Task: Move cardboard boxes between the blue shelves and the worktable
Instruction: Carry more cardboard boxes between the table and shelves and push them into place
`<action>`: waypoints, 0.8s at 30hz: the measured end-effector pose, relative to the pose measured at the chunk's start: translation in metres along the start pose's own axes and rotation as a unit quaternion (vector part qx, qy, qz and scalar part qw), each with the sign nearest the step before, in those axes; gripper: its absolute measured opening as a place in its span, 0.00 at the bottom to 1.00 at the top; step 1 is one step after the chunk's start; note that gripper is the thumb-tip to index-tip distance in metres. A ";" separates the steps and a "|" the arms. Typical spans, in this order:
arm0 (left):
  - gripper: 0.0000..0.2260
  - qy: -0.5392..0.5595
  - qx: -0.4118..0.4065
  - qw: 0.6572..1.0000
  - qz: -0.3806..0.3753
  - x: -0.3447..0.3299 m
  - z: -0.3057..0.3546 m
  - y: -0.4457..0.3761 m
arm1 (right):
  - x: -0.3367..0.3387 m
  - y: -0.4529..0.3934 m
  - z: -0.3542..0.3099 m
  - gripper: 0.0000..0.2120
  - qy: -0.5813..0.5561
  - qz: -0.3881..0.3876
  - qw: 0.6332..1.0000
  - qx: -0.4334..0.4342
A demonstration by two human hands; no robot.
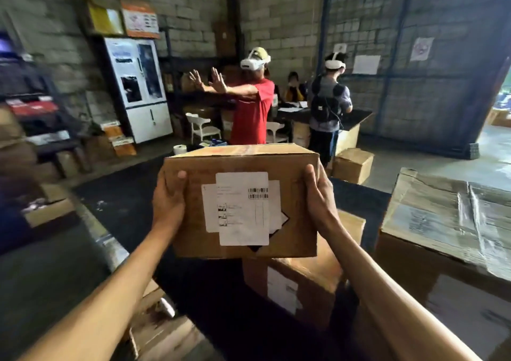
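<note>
Both forearms are stretched forward, and a cardboard box point(240, 203) is held up between them — the left hand point(168, 197) is clamped on its left edge, thumb over the front face, and the right hand point(318, 194) is clamped on its right edge likewise. White labels point(243, 208) are stuck on the face toward the camera. Below the right hand, a second box point(304, 275) is seen on the dark worktable point(221, 313), just under the held one. Right of the right hand, a taped box point(448, 222) is seen close by. Left of the left hand, open dark floor point(121, 203) is seen — beyond, a person in red point(251, 111).
</note>
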State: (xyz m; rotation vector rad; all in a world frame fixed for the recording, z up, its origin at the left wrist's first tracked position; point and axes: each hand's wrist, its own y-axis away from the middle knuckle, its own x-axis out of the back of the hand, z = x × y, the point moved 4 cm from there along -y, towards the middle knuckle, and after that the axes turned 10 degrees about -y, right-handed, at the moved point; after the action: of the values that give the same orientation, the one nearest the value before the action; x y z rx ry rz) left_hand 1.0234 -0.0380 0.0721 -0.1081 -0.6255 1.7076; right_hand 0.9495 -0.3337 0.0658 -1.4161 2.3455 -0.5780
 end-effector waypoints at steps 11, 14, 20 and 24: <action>0.26 -0.130 0.122 0.945 0.274 0.157 0.046 0.118 | -0.104 0.045 -0.043 0.22 -0.180 -0.209 0.961 -0.022; 0.29 -0.202 0.095 0.912 0.343 0.198 0.062 0.165 | -0.128 0.075 -0.062 0.25 -0.218 -0.262 0.939 -0.040; 0.22 -0.259 0.116 0.865 0.414 0.267 0.101 0.260 | -0.170 0.142 -0.106 0.25 -0.270 -0.353 0.894 -0.050; 0.19 -0.269 0.112 0.842 0.454 0.295 0.136 0.318 | -0.183 0.185 -0.132 0.25 -0.304 -0.394 0.866 -0.051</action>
State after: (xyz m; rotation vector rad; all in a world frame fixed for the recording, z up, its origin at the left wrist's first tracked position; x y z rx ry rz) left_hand 0.6163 0.1579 0.1193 0.3099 -0.8484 2.7742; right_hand 0.8276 -0.0706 0.0995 -2.2048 1.2704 -0.1327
